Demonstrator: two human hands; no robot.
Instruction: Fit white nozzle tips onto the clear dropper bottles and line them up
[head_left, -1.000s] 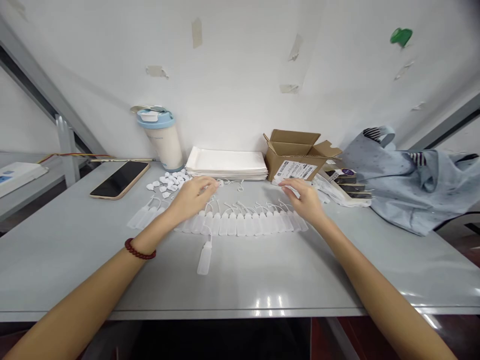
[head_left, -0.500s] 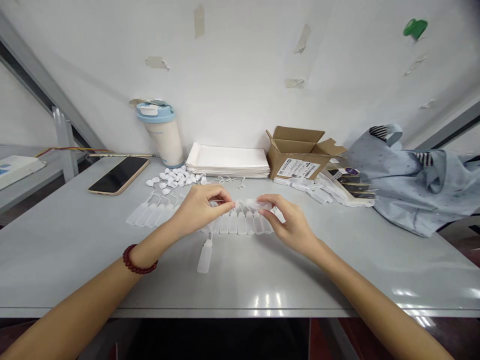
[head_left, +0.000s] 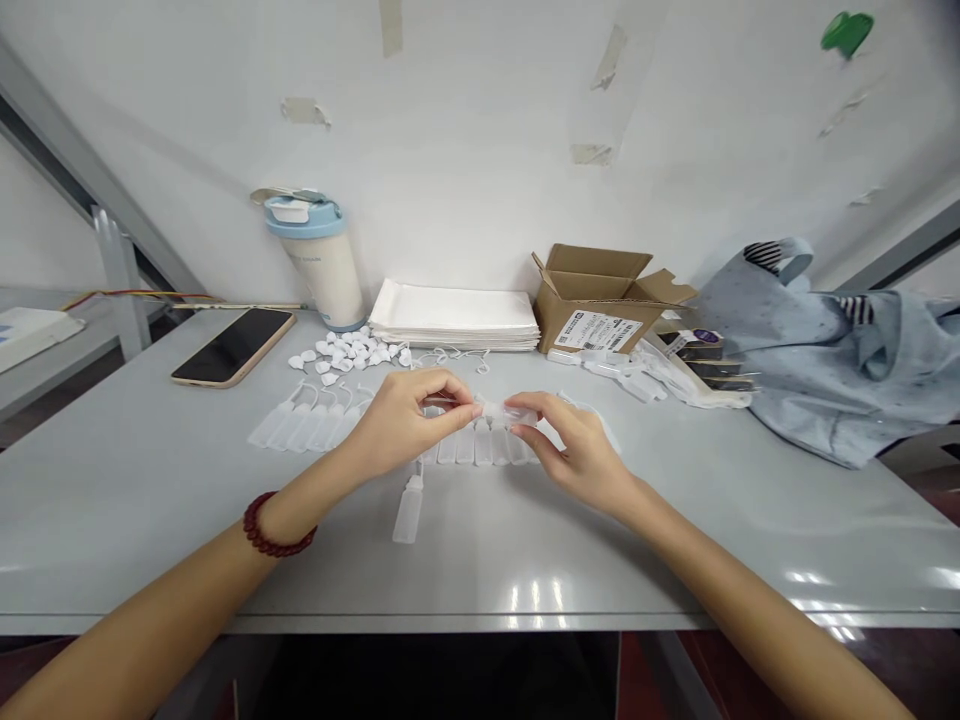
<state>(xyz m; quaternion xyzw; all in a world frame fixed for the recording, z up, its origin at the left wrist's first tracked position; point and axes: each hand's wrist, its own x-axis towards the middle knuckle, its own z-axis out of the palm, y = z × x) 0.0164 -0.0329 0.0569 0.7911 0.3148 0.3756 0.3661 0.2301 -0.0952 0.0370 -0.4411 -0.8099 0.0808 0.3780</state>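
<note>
My right hand (head_left: 574, 440) pinches a small translucent plastic bottle (head_left: 517, 413) lying sideways between thumb and fingers. Against the bottle's neck end, my left hand (head_left: 412, 415) closes thumb and forefinger on a small white stopper with a cord, mostly hidden by the fingertips. Below and behind both hands lies a row of similar bottles (head_left: 465, 446), partly covered by them. More corded bottles (head_left: 300, 428) lie left of my left hand. One corded bottle (head_left: 408, 510) rests alone nearer the table's front edge.
White heart-like pieces (head_left: 352, 350) lie in a heap behind my left hand. Farther back stand a tumbler (head_left: 326, 265), a stack of white envelopes (head_left: 454, 318) and an open cardboard box (head_left: 592, 300). A phone (head_left: 235, 348) lies left; blue-grey cloth (head_left: 817, 370) covers the right side.
The bottle and the stopper have come together, their ends now meeting between my fingertips. My right hand has shifted slightly left and my left hand slightly right. The view has tilted a little.
</note>
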